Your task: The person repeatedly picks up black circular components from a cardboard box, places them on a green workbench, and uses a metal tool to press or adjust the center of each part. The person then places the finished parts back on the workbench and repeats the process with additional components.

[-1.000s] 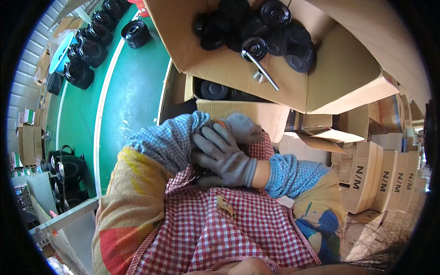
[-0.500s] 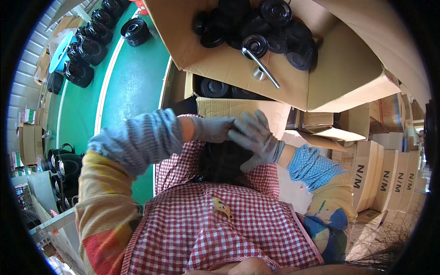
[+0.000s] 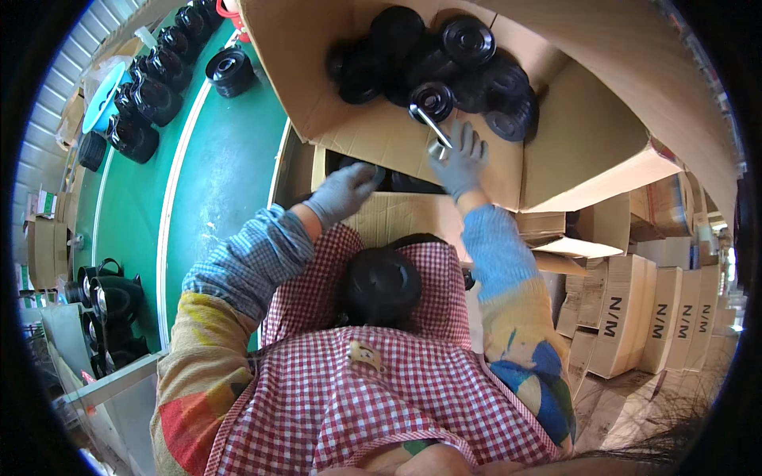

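A metal rod, best grasped squarely, is met by the open right hand near the carton's near edge; what the curled left hand grips cannot be told.

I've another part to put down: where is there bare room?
On the green surface, between the right-hand white line, the lone black round part and the left sleeve. A narrower strip lies left of that line, between upper and lower black vessels. Crowded: upper left, and the large carton, heaped with black lids.
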